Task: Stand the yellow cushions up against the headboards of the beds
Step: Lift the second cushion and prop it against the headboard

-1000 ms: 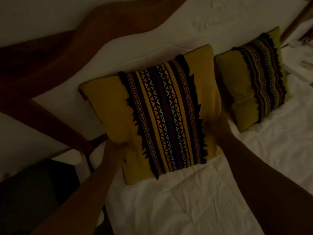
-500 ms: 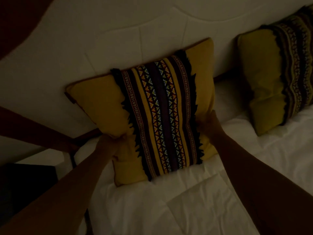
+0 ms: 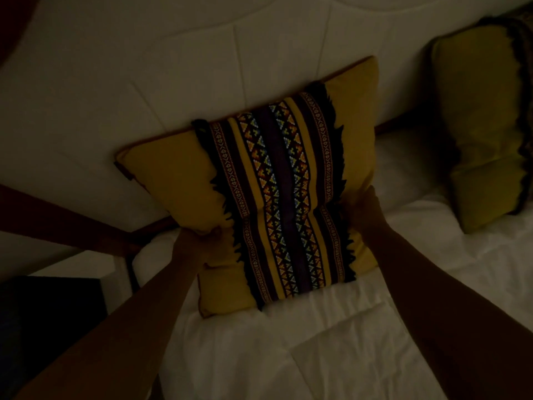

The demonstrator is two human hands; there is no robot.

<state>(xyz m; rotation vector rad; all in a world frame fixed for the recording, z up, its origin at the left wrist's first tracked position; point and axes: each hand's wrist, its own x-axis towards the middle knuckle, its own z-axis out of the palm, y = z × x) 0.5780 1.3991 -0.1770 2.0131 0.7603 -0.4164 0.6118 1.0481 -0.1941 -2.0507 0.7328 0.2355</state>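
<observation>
A yellow cushion (image 3: 173, 180) with a dark patterned band down its middle leans against the white padded headboard (image 3: 202, 67), its lower edge on the white bedding (image 3: 317, 356). My left hand (image 3: 199, 241) grips its left edge and my right hand (image 3: 363, 209) presses in its right edge, so the cushion is pinched at the waist. A second yellow cushion (image 3: 478, 125) of the same kind stands against the headboard at the far right, partly cut off by the frame edge.
A dark wooden frame rail (image 3: 66, 220) runs along the left below the headboard. A dark bedside unit (image 3: 49, 321) stands at the lower left beside the bed. The room is dim.
The view has moved closer and to the left, pushing the second cushion toward the right edge. Both hands have squeezed the cushion's sides inward while it stays against the headboard.
</observation>
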